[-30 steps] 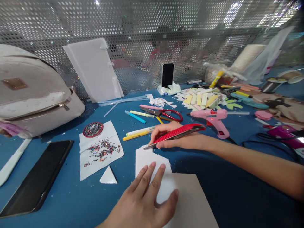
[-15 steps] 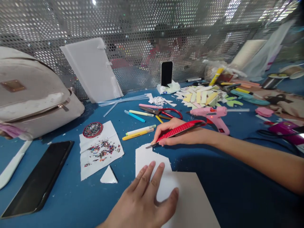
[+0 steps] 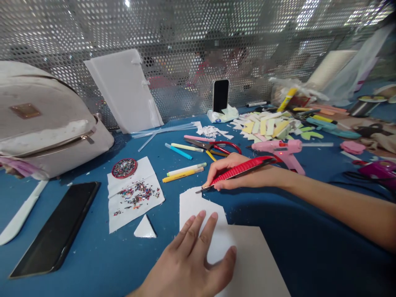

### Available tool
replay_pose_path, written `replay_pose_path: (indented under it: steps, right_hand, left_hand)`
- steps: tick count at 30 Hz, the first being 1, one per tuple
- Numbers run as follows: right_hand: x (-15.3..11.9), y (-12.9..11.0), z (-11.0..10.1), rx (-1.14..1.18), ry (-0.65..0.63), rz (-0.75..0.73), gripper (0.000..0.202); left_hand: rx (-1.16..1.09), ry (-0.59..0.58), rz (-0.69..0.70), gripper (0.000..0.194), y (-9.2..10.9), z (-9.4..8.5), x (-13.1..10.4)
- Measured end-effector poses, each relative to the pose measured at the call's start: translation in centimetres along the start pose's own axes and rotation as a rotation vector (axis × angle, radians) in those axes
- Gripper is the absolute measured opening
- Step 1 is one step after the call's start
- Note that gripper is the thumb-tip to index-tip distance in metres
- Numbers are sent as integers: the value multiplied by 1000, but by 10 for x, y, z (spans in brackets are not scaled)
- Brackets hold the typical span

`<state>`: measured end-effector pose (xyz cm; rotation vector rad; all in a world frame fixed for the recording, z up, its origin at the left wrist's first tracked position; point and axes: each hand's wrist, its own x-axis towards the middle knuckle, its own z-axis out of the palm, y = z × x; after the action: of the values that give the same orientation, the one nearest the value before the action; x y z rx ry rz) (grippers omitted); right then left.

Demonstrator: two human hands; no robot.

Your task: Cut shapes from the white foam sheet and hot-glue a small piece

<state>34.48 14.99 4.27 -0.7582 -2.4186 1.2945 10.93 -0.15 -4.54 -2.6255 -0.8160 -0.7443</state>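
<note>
My left hand (image 3: 188,260) lies with its fingers spread on a white foam board (image 3: 247,255), pressing it to the blue table. The board's far end is cut into an angled shape with a notch on its right side. My right hand (image 3: 229,171) is closed around a red utility knife (image 3: 244,169). Its blade points left, and the tip is at the board's far edge, beside the notch. A small white triangular offcut (image 3: 145,228) rests left of the board.
A paper sheet (image 3: 136,210) bears colourful bits and a red round dish (image 3: 124,168). Markers (image 3: 183,174) and red-handled scissors (image 3: 213,144) lie beyond my right hand. A pink glue gun (image 3: 284,150) sits right. A black phone (image 3: 55,231) and backpack (image 3: 46,123) stand left.
The whole scene has shifted slightly right in view. The knife tip still sits near the notch at the board's far edge, and my left hand keeps its place on the board.
</note>
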Motion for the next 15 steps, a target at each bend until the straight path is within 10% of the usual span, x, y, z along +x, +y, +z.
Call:
replay_pose_path:
  steps: [15]
  right_hand:
    - [-3,-3,-6,33,-50,43,26]
  left_hand:
    - [9,-102,108,31,-16,-30,20]
